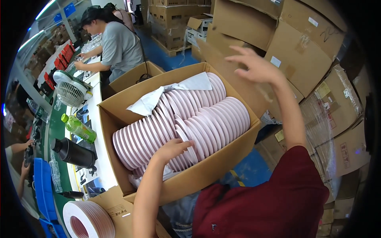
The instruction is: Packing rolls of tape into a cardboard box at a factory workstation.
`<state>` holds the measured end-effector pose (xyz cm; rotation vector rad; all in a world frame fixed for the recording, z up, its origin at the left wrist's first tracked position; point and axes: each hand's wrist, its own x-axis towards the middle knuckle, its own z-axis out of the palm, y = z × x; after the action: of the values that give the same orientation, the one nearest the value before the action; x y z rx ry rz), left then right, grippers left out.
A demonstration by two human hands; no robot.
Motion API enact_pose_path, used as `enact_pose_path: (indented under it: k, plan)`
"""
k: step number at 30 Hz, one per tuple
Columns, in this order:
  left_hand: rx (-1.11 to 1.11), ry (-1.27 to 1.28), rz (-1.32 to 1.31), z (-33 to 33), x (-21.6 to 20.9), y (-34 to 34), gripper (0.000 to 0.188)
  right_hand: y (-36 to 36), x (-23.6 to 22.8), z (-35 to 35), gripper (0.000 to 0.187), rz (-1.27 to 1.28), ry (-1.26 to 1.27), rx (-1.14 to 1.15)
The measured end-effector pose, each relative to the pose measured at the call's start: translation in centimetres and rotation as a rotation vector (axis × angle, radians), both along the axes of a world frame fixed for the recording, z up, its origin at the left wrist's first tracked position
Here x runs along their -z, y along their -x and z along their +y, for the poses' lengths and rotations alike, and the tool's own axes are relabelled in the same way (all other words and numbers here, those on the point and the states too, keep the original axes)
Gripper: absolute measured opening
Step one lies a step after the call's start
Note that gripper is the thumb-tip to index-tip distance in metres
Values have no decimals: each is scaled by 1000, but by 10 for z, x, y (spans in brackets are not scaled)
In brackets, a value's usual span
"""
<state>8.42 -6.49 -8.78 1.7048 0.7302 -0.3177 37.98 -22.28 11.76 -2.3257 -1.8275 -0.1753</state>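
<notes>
A large open cardboard box stands in front of me, packed with rows of flat, round, white-and-pinkish rolls set on edge. A few rolls near the middle tilt out of line. My left hand rests at the near side of the rows, its fingers stretched over the roll edges and touching them. Raised above the box's right side, my right hand has its fingers spread and holds nothing. White crumpled sheets lie over the rolls at the far side.
Left of the box, a workbench bears a green-capped bottle, a black bottle and a small fan. A stack of rings sits at lower left. Cardboard cartons pile up on the right. A seated person works farther along.
</notes>
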Motion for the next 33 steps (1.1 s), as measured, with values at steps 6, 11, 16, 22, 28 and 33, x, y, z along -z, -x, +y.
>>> enact_pose_path:
  k: [6, 11, 16, 22, 28, 33]
  plan:
    - [14, -11, -9, 2, 2, -1, 71, -85, 16, -38, 54, -252, 3, 465]
    - [52, -40, -7, 1, 1, -3, 72, -160, 159, -63, 74, 436, -45, 419]
    - [41, -28, 13, 6, 11, 3, 70, -59, 225, -35, 77, 1585, -91, 493]
    - [25, -34, 23, 4, 9, 5, 70, -96, 218, -42, 71, 1273, 103, 652]
    - [14, -44, -37, 2, -2, 4, 68, -155, 189, -47, 55, 654, -41, 475]
    - [-3, -55, -73, 7, -19, 8, 62, -131, 153, -29, 38, 583, -117, 377]
